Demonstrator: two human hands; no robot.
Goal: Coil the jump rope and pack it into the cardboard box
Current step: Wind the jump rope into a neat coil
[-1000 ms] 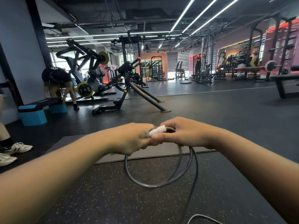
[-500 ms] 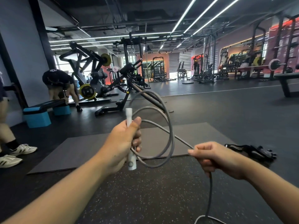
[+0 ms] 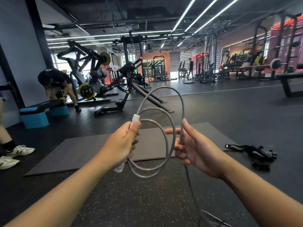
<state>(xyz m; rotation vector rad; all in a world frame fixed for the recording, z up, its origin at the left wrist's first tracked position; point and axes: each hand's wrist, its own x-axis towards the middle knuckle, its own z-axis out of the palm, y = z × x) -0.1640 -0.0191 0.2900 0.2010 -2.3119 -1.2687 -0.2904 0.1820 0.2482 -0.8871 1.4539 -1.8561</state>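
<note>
Coiling is about part way done. The left hand [image 3: 122, 145], in the middle of the frame, is closed tight around the white handle [image 3: 135, 117] of the jump rope [image 3: 167, 141] and pins a few gray loops against it. The loops hang in the air in rings between the two hands, above the dark floor [image 3: 131, 202]. The right hand [image 3: 195, 149], just to the right of the loops, has a loose, mostly open grip: the rope runs between the thumb and the spread fingers [image 3: 172, 131], and it is touching them lightly. From there more rope drops down to the floor at the bottom right of the frame, so more loops are left to make. No cardboard box shows anywhere, so the packing is not yet begun. A gray mat [image 3: 82, 149] lies behind the hands.
</note>
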